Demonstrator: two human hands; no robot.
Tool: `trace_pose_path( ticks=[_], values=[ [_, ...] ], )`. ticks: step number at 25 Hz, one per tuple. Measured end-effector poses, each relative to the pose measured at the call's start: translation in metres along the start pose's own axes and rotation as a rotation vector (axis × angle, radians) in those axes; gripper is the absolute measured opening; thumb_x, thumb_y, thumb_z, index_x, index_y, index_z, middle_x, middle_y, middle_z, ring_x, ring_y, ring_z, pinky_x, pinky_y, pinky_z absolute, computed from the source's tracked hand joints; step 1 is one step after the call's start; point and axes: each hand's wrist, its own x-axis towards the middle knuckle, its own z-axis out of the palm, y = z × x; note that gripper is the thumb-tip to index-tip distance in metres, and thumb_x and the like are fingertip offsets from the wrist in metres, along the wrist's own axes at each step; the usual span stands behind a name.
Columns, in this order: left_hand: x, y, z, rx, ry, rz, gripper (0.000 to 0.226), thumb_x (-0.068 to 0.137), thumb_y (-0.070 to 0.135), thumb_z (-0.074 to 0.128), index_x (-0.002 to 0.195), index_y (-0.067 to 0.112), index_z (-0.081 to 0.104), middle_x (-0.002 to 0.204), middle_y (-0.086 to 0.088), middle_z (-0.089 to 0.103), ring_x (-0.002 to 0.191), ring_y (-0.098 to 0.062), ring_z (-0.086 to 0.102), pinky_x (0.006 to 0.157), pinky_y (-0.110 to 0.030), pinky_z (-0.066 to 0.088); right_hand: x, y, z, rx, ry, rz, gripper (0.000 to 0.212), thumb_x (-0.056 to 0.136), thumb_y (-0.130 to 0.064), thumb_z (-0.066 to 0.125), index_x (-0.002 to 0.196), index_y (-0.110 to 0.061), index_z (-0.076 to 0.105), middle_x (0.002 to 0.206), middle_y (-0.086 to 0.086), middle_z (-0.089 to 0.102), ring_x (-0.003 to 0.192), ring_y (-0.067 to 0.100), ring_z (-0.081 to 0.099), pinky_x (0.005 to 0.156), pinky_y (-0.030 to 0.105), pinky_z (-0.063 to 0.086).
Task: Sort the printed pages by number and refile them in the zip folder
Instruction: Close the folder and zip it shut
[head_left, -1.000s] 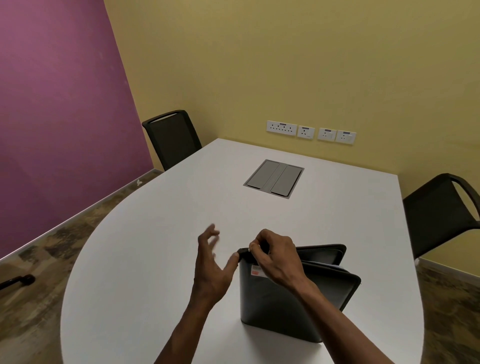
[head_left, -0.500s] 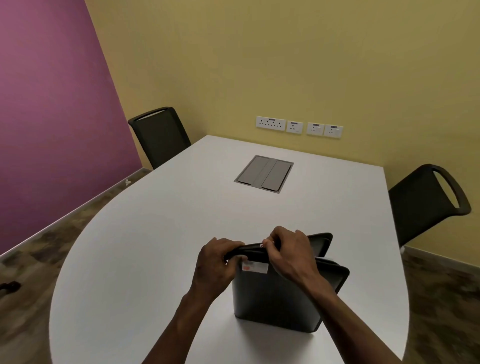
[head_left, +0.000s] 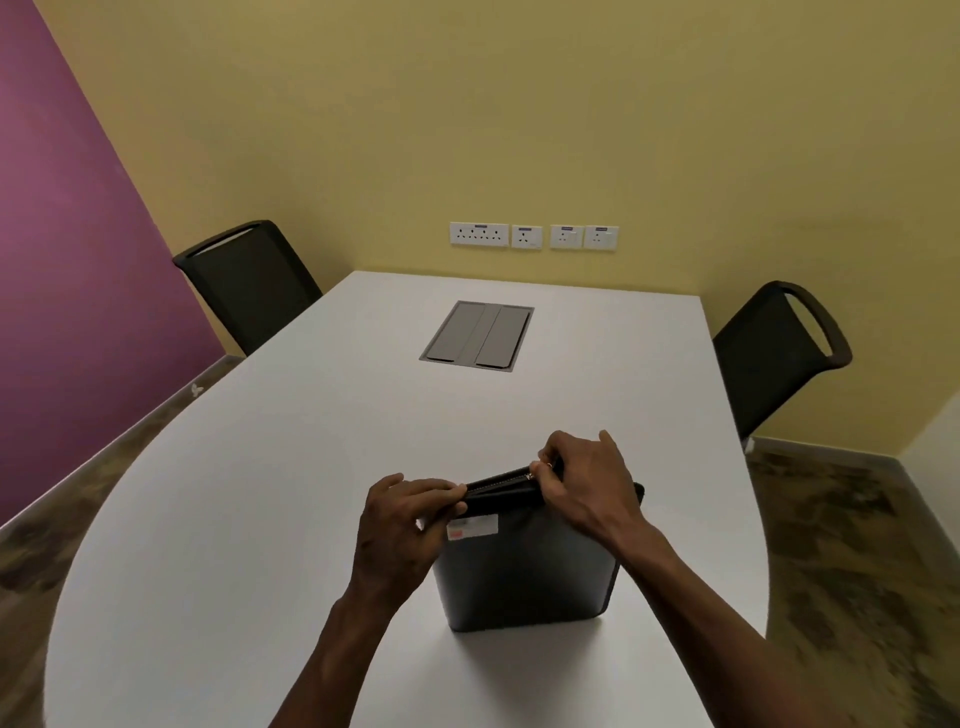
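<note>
A black zip folder (head_left: 524, 571) stands upright on its edge on the white table (head_left: 260, 493), with a small white and red label near its top left. My left hand (head_left: 402, 530) grips the folder's top left corner. My right hand (head_left: 584, 480) pinches the zip pull on the top edge, right of the middle. A short run of zip teeth shows between the two hands. No printed pages are visible.
A grey cable hatch (head_left: 477, 336) is set into the table's middle. One black chair (head_left: 249, 280) stands at the far left, another black chair (head_left: 774, 353) at the right. Wall sockets (head_left: 532, 236) line the yellow wall behind.
My left hand has closed on the folder's top corner. My right hand has slid rightward along the top edge with the zip pull. The folder's two halves have come together.
</note>
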Motion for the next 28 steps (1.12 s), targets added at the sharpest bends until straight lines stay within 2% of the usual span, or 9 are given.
trace_pose_path(
  ticks=[2,5,8,11,14,17,19,22,28],
  values=[
    [0.0,0.001,-0.005,0.007,-0.002,-0.018,0.021,0.086,0.042,0.063,0.099,0.034,0.077,0.098,0.025,0.072,0.093,0.01,0.062,0.096,-0.039,0.044,0.001,0.022,-0.012,0.06,0.041,0.044,0.014,0.095,-0.034,0.061,0.086,-0.023,0.059,0.085,-0.004,0.071,0.072,0.011,0.057,0.117,0.043,0.031],
    [0.007,0.013,-0.008,0.135,-0.074,-0.019,0.02,0.085,0.038,0.065,0.103,0.034,0.074,0.098,0.024,0.071,0.091,0.005,0.063,0.104,-0.044,0.041,-0.005,0.039,-0.021,0.243,0.055,0.095,0.017,0.091,-0.03,0.067,0.077,-0.029,0.058,0.093,-0.006,0.074,0.08,0.007,0.064,0.087,0.03,0.052],
    [0.014,0.043,0.01,0.274,-0.257,0.054,0.049,0.085,0.051,0.061,0.128,0.028,0.064,0.117,0.014,0.068,0.105,-0.007,0.063,0.112,-0.048,0.037,-0.012,0.041,-0.018,0.325,0.089,0.108,0.019,0.089,-0.024,0.07,0.074,-0.025,0.059,0.098,-0.011,0.074,0.082,-0.003,0.063,0.067,0.008,0.044],
    [0.023,0.084,0.054,0.287,-0.352,0.093,0.061,0.088,0.051,0.059,0.14,0.021,0.052,0.123,0.003,0.064,0.106,-0.021,0.06,0.099,-0.04,0.047,-0.018,0.039,-0.018,0.37,0.09,0.09,0.015,0.089,-0.022,0.071,0.078,-0.019,0.062,0.1,-0.014,0.073,0.087,-0.002,0.065,0.068,0.005,0.043],
    [0.033,0.104,0.081,0.2,-0.313,0.09,0.036,0.091,0.031,0.062,0.127,0.025,0.059,0.102,0.003,0.067,0.086,-0.022,0.063,0.073,-0.037,0.052,-0.026,0.045,-0.017,0.413,0.096,0.115,0.016,0.09,-0.022,0.07,0.075,-0.02,0.061,0.103,-0.011,0.074,0.091,0.002,0.067,0.076,0.018,0.052],
    [0.029,0.095,0.085,0.193,-0.25,0.146,0.025,0.095,0.038,0.056,0.116,0.027,0.064,0.087,0.005,0.068,0.071,-0.02,0.063,0.057,-0.036,0.052,-0.034,0.061,-0.024,0.44,0.162,0.246,0.016,0.089,-0.026,0.071,0.076,-0.019,0.063,0.109,-0.01,0.072,0.1,0.005,0.066,0.087,0.027,0.053],
    [0.023,0.093,0.083,0.166,-0.214,0.179,0.03,0.095,0.044,0.047,0.113,0.029,0.065,0.085,0.007,0.069,0.069,-0.019,0.063,0.055,-0.034,0.052,-0.038,0.072,-0.029,0.54,0.135,0.361,0.017,0.088,-0.026,0.072,0.077,-0.015,0.065,0.102,-0.011,0.073,0.098,0.004,0.067,0.087,0.029,0.054],
    [0.017,0.097,0.081,0.111,-0.174,0.166,0.021,0.092,0.039,0.055,0.106,0.031,0.069,0.086,0.01,0.071,0.072,-0.016,0.066,0.056,-0.029,0.052,-0.044,0.083,-0.028,0.706,0.048,0.52,0.022,0.086,-0.029,0.074,0.075,-0.012,0.064,0.09,-0.004,0.075,0.097,0.012,0.069,0.09,0.045,0.057],
    [0.014,0.098,0.057,-0.077,-0.074,0.026,0.02,0.081,0.027,0.071,0.1,0.028,0.077,0.093,0.015,0.075,0.083,-0.005,0.07,0.071,-0.024,0.055,-0.055,0.077,-0.031,0.906,-0.088,0.586,0.023,0.092,-0.028,0.071,0.08,-0.013,0.06,0.1,0.008,0.075,0.101,0.019,0.071,0.097,0.054,0.052]
  ],
)
